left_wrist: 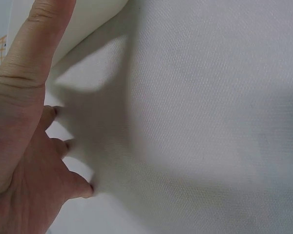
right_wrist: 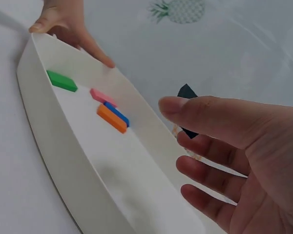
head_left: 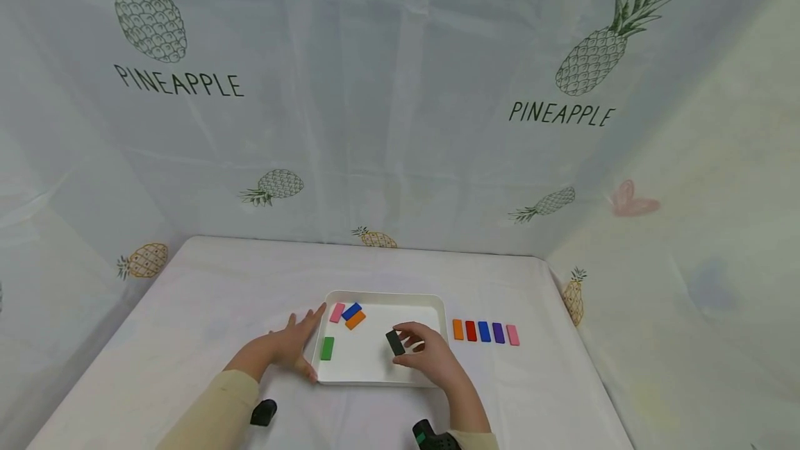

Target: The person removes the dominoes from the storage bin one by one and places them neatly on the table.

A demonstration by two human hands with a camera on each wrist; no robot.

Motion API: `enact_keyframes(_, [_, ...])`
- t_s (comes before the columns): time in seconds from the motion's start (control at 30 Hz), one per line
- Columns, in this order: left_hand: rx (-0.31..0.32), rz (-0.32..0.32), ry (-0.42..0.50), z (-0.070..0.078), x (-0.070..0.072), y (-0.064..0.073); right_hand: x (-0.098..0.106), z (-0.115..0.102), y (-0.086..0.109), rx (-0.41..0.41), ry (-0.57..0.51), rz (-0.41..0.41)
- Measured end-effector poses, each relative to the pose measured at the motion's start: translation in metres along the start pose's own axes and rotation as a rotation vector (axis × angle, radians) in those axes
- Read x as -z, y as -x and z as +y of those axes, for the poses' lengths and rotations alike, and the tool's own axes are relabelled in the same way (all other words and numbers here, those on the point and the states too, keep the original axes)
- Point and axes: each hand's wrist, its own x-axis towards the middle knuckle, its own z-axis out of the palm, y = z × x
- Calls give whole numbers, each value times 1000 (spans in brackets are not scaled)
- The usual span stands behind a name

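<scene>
Black rectangular block (head_left: 395,343), long axis slanting far-left to near-right, is pinched in the right hand (head_left: 428,353) above the white tray (head_left: 359,368), nearer its right edge; the left hand (head_left: 289,344), spread wide, touches its left edge.

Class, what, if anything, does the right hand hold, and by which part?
The right hand pinches a dark block by its opposite ends.

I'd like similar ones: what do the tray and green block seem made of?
The tray looks like smooth, white plastic, judging by its thin walls and rounded corners. The green block looks matt, perhaps painted wood or plastic: its colour is even, with no visible grain.
</scene>
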Motion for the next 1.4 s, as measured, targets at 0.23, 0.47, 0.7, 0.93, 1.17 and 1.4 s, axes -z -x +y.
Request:
enact_keyframes(0.23, [5,10,-11,-1,1,-1,15,7,11,-30,-69,88])
enact_keyframes(0.47, [11,0,-5,-3,-3,-2,31,20,23,-74,-123,181])
enact_keyframes(0.7, [13,2,-1,0,-3,-2,41,33,30,-125,-142,266])
enact_keyframes(0.93, [23,-7,-4,-2,-3,-4,47,48,37,-182,-120,374])
enact_keyframes(1.17, [19,7,-7,-3,-2,0,51,67,43,-234,-117,416])
enact_keyframes(1.4, [13,8,-4,-1,-2,-1,54,79,51,-272,-77,423])
